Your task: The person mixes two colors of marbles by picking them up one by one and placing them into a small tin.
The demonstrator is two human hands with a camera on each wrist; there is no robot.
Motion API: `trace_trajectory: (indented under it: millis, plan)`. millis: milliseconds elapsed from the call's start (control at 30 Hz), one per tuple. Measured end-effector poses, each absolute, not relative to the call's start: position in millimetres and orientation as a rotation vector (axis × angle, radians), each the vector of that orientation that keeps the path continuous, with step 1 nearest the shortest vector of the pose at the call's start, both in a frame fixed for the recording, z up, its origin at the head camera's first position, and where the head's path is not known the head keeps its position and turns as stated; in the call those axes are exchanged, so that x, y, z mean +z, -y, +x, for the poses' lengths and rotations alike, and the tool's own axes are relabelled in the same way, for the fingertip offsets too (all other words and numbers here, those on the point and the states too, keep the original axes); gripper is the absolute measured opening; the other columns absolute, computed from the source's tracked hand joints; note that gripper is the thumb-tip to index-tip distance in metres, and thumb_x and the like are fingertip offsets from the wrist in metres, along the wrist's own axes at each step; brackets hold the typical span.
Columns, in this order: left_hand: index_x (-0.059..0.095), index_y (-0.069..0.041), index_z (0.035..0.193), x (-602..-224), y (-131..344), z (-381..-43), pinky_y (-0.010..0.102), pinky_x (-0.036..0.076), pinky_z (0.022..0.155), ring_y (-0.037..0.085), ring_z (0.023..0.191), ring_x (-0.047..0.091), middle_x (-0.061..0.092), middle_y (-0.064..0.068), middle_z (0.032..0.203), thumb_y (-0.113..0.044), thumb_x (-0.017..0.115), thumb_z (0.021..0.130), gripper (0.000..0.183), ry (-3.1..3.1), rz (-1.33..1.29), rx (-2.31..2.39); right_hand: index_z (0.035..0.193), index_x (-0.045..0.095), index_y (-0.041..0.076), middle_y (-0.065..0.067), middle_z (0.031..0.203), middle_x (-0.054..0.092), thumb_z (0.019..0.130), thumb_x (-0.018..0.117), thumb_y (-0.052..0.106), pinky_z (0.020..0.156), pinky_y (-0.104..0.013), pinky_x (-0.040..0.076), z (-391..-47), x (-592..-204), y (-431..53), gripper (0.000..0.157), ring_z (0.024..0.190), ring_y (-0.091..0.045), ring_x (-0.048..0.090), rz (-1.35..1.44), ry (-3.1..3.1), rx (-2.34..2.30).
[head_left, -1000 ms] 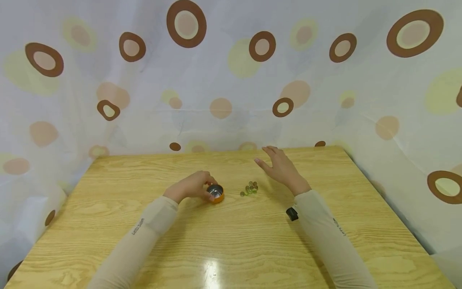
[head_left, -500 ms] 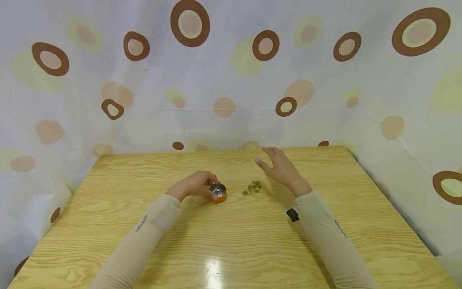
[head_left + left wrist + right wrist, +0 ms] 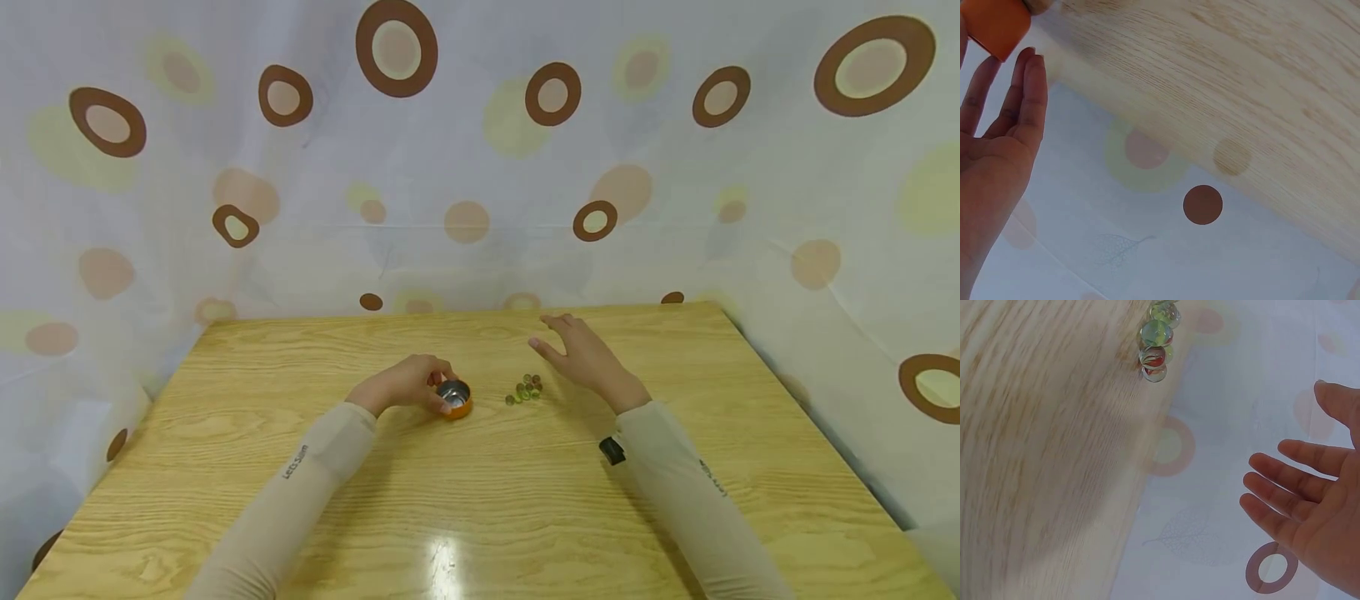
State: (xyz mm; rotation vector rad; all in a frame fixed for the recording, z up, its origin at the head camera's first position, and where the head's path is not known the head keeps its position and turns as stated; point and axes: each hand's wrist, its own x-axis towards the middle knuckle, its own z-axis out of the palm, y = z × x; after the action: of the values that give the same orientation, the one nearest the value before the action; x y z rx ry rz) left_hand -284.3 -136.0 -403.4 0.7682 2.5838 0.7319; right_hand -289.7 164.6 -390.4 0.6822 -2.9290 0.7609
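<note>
My left hand holds a small orange cup with a shiny metal inside, its thumb at the near rim and fingers at the far side. In the left wrist view, only part of the orange cup shows at the top left corner, beside the fingers. Several clear glass marbles lie in a loose cluster on the table, right of the cup. Just beyond them to the right, my right hand hovers with fingers spread and nothing in it. In the right wrist view, the marbles show green and red swirls.
The wooden table reaches back to a white curtain printed with brown rings and pale spots. A small black device sits at the right wrist.
My right hand has dipped slightly toward me, its fingers still spread. The left hand keeps its hold on the cup, and the marbles lie as before. The head view has shifted a little.
</note>
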Motion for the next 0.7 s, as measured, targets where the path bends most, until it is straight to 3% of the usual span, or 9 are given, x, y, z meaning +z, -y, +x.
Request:
trace_trajectory:
  millis: [700]
  plan:
    - [0.065,-0.009,0.113,-404.0,135.0,-284.3,0.036,0.046,0.083,0.021,0.091,0.053,0.057,0.006,0.1,-0.022,0.081,0.079,0.04,-2.598,0.757,0.708,0.134,0.053,-0.002,-0.023,0.138,0.047,0.099,0.055,0.033,0.103,-0.054,0.035,-282.1,-398.6,-153.5,0.049,0.128,-0.04,0.042,0.893,2.895,0.734]
